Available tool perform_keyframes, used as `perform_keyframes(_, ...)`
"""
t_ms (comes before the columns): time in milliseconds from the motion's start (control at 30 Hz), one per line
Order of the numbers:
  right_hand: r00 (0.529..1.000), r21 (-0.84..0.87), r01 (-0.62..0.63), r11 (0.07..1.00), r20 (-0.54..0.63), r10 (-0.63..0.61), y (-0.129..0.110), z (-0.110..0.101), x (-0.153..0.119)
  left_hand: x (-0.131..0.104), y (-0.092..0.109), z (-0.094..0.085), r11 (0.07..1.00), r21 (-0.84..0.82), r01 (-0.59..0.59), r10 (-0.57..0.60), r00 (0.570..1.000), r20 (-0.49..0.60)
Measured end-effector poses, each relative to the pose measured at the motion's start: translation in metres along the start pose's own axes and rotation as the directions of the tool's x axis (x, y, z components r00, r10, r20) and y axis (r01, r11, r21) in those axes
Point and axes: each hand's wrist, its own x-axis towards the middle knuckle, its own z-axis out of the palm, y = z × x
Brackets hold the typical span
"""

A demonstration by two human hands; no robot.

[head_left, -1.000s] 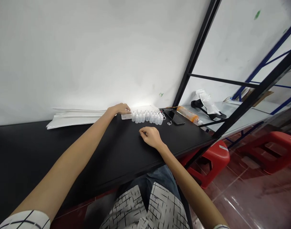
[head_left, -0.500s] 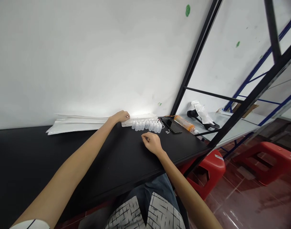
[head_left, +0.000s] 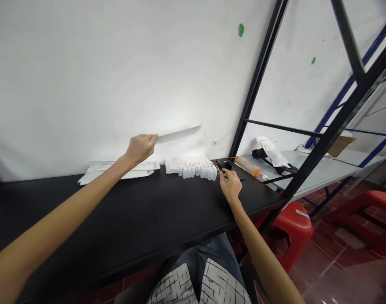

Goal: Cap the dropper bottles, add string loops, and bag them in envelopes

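My left hand [head_left: 141,147] is raised in front of the wall, its fingers closed on the end of a thin white strip [head_left: 180,134]. The strip points right and tilts slightly upward. Below it stands a row of small translucent white bottles [head_left: 197,171] with white loops at their tops. My right hand [head_left: 230,185] is at the right end of that row, thumb and fingers pinched together. What they hold, if anything, is too small to make out. A dark phone [head_left: 226,165] lies partly hidden behind this hand.
White flat sheets [head_left: 129,172] lie along the wall on the black table [head_left: 142,228], with a white stack [head_left: 174,164] behind the bottles. An orange-ended clear bottle [head_left: 248,166] lies beside a black rack post [head_left: 259,80]. Red stools [head_left: 296,228] stand at right.
My left hand has lifted the white strip off the table and moved left. My right hand has shifted right, from in front of the bottles to their right end.
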Motion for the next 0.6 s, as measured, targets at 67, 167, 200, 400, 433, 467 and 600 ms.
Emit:
perform_keyframes(67, 0.999, -0.027, 0.035, 0.999, 0.030, -0.034, -0.002, 0.001, 0.003, -0.040, -0.015, -0.013, 0.993, 0.068, -0.092, 0.101, 0.984, -0.145)
perform_keyframes(167, 0.992, -0.081, 0.102, 0.991, 0.089, -0.094, -0.009, 0.007, 0.009, -0.109, -0.031, -0.025, 0.968, 0.161, -0.194, 0.237, 0.914, -0.328)
perform_keyframes(200, 0.989, -0.099, 0.111, 0.989, 0.107, -0.101, -0.011, 0.010, 0.011, -0.132, -0.034, -0.027, 0.955, 0.172, -0.242, 0.290, 0.889, -0.354)
perform_keyframes(400, 0.978, -0.077, 0.056, 0.995, 0.205, -0.040, -0.017, 0.022, 0.020, -0.209, -0.035, -0.026, 0.928, -0.149, -0.341, 0.306, 0.927, -0.218)
perform_keyframes(433, 0.977, -0.058, 0.046, 0.997, 0.209, -0.033, -0.017, 0.022, 0.021, -0.210, -0.033, -0.024, 0.932, -0.188, -0.310, 0.277, 0.944, -0.182)
perform_keyframes(467, 0.978, -0.034, 0.041, 0.999, 0.206, -0.033, -0.017, 0.022, 0.020, -0.207, -0.029, -0.020, 0.937, -0.219, -0.271, 0.245, 0.960, -0.140)
perform_keyframes(600, 0.988, 0.125, 0.063, 0.990, 0.132, -0.080, -0.025, 0.017, 0.016, -0.181, -0.001, 0.004, 0.937, -0.326, -0.129, 0.181, 0.974, 0.135)
